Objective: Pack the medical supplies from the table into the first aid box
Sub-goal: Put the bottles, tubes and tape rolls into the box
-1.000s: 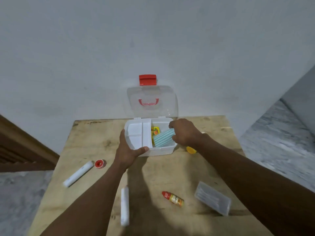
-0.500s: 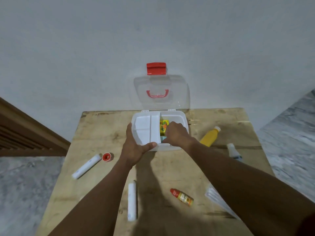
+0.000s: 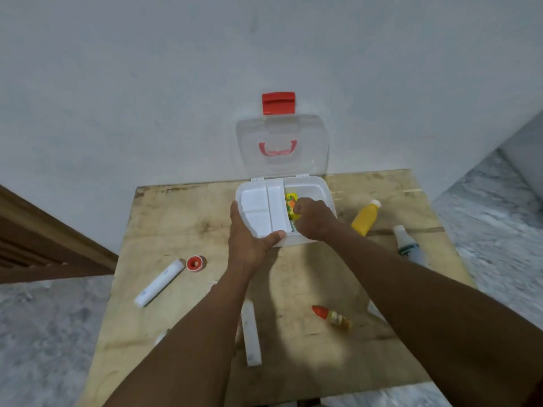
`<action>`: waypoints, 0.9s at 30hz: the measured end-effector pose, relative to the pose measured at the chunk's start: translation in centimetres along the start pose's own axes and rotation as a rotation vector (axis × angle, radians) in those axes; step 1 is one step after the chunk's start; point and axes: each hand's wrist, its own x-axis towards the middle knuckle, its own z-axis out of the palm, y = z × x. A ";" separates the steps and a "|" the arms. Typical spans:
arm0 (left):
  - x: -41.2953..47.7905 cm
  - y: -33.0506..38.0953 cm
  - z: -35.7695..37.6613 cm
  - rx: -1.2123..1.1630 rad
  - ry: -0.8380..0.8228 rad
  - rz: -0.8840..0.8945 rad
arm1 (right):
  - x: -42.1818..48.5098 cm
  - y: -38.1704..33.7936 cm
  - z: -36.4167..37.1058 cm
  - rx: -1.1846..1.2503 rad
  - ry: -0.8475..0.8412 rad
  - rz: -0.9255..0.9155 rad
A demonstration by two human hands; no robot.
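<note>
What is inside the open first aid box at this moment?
In the first aid box, a white divider tray fills the left part. Right of it lie a yellow printed packet and a sliver of a teal item. The right hand covers the rest of that compartment.

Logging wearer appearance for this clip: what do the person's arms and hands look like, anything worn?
The left hand and right hand are bare, without gloves. The left forearm and right forearm are uncovered to the frame's edge; no sleeves show. No watch, bracelet or ring is visible.
</note>
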 end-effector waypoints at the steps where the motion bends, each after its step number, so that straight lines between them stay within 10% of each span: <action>1: 0.0 -0.1 0.0 0.002 0.002 0.002 | -0.4 -0.1 0.0 0.014 0.028 0.015; 13: 0.3 -0.3 -0.1 0.028 -0.026 -0.044 | -8.0 3.3 -1.0 0.070 0.291 -0.054; 27: 0.5 -1.0 0.2 0.032 -0.022 -0.060 | -17.0 15.2 1.6 -0.237 -0.007 0.124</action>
